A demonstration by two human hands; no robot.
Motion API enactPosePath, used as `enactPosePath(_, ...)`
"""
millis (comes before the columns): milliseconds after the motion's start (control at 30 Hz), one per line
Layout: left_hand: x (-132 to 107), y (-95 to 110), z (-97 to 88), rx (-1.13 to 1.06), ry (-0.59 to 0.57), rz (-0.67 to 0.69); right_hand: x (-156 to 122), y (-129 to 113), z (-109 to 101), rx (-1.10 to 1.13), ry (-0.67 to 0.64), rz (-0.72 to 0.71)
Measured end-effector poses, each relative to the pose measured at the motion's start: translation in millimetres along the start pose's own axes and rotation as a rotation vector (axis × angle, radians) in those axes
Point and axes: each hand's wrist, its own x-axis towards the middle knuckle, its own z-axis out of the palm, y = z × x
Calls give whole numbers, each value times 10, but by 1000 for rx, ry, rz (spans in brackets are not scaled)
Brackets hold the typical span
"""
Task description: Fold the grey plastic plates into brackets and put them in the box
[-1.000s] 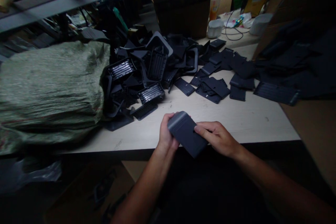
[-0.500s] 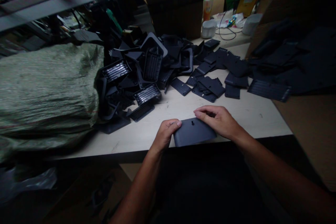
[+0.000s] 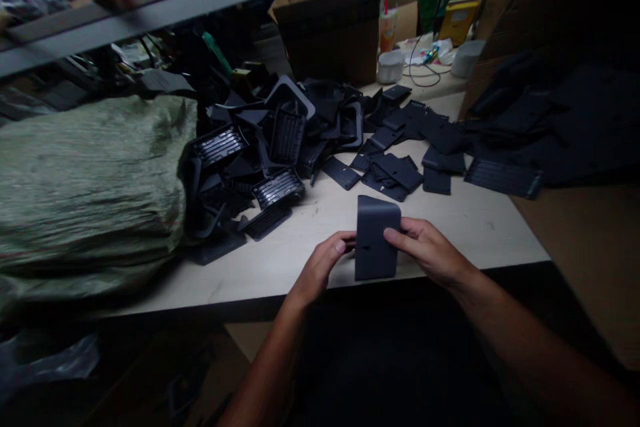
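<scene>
Panel [image 3: 377, 243] held at table's [image 3: 470, 230] near edge. Right hand [image 3: 436, 253] pinches its right side, thumb on the face, fingers behind. Left hand [image 3: 321, 268] at its left edge; fingertips partly hidden, grip cannot be told. Farther: black parts [image 3: 341, 172].

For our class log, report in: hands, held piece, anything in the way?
Right hand holding dark panel by right edge. Left hand at panel's left edge, contact unclear. Loose parts beyond on table; none between hands.

A dark grey plastic panel [image 3: 376, 240] with a curved top and small hole is held upright above the desk [image 3: 480, 230].
</scene>
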Motion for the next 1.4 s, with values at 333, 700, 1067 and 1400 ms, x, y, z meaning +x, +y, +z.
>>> enactPosePath(333,393,28,526,-473,228,-7,-90,279,252,-153,47,-180)
enactPosePath(700,484,89,772,-429,339,-37,-139,280,97,-68,95,-203)
enactPosePath(1067,595,73,1088,-433,478,-79,-191,296,-132,60,101,-197)
enactPosePath(1400,746,-91,935,-801,602,-309,-59,390,-692,-104,-36,-118)
